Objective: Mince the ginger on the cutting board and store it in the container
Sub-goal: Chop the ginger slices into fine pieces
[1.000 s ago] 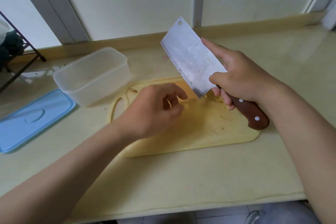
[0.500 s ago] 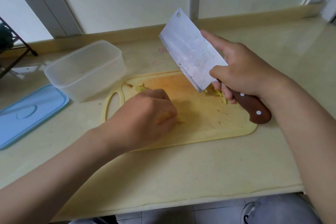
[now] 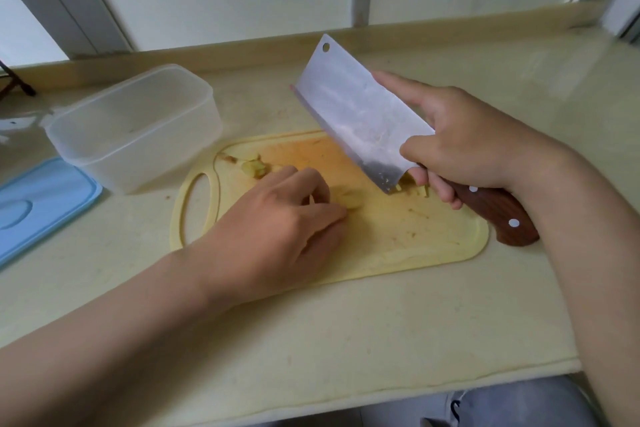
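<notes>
Gripping one cleaver point(image 3: 360, 114); pinching one ginger point(image 3: 351, 203)

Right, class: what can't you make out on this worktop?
Head view: ginger piece, mostly covered by the left hand.
Head view: ginger shreds, partly behind the cleaver.
Head view: blue lid, cut off by the left edge.
Head view: container floor, blurred by cloudy walls.

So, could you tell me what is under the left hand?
A ginger piece pokes out beyond the fingertips of the left hand, on the cutting board. Anything else under the palm is covered. The right hand holds the knife.
</notes>
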`<state>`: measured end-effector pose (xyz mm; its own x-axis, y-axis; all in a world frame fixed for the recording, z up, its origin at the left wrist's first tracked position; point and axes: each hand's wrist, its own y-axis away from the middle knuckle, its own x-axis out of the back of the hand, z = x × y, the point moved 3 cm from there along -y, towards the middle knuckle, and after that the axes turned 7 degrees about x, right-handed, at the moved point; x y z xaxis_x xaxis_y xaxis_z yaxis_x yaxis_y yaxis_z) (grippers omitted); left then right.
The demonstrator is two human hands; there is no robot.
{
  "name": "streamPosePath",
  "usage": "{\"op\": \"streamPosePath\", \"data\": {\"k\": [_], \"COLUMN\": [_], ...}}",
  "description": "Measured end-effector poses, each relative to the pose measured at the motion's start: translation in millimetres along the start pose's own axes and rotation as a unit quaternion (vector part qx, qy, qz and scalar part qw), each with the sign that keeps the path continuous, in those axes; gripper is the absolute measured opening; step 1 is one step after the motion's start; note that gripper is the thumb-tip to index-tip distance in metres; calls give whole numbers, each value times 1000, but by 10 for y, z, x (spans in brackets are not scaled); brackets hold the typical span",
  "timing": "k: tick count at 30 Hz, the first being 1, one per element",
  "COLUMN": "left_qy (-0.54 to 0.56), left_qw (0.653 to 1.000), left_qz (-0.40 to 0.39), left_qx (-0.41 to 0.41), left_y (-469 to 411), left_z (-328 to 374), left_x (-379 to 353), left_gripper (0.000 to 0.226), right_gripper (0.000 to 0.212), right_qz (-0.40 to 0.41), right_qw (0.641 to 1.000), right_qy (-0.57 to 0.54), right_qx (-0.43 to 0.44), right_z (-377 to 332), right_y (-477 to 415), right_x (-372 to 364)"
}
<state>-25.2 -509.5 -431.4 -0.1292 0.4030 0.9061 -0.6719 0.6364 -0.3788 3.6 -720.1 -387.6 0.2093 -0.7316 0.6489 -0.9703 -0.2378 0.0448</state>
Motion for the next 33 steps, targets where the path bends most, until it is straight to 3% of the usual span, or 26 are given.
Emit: {"op": "streamPosePath", "data": {"k": [11, 25, 30, 33], "left_qy": [-5, -26, -18, -19], "left_qw": [1000, 1000, 1000, 1000], "left_qz": [-15, -14, -4, -4], "left_qx": [3, 8, 4, 9], "left_y": [93, 124, 105, 121], "left_z": [-103, -147, -153, -148], "left_x": [-59, -110, -116, -110], "left_gripper": [38, 42, 42, 40], "right_gripper": [95, 91, 90, 92], "right_qz": [-32, -43, -102, -61], "right_qw": [997, 962, 953, 959], "right_qy": [69, 242, 263, 251], "right_qx": [-1, 116, 105, 114], "right_z": [-141, -302, -434, -482], "right_y": [151, 324, -112, -171], "right_x": [-83, -133, -266, -359]}}
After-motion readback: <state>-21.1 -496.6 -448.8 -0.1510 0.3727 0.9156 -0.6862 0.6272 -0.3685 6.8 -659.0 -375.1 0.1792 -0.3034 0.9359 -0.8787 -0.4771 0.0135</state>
